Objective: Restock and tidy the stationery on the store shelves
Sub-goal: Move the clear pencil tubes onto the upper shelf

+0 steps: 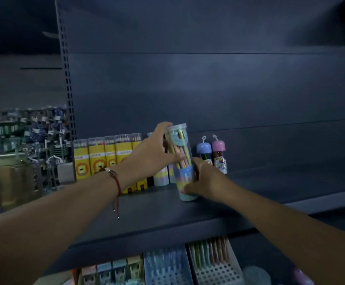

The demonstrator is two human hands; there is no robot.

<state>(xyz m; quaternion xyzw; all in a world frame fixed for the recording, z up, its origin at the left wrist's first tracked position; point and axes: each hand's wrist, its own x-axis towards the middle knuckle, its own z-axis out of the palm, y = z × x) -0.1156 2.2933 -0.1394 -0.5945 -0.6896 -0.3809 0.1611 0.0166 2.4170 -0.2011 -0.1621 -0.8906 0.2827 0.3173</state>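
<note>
Shelf [208, 206]: pencil tube [182, 161] upright, lid up

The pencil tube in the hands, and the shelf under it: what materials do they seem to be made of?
Pencil tube: apparently clear glossy plastic, since the pencils show through its wall; a pastel printed band, perhaps paper, wraps its lower part. Shelf: probably painted metal, dark and matte, with a slotted upright typical of steel store racks.

Head camera looks forward and slightly down, close to the shelf [188, 212].

Red cord bracelet [117, 185], L wrist
</note>
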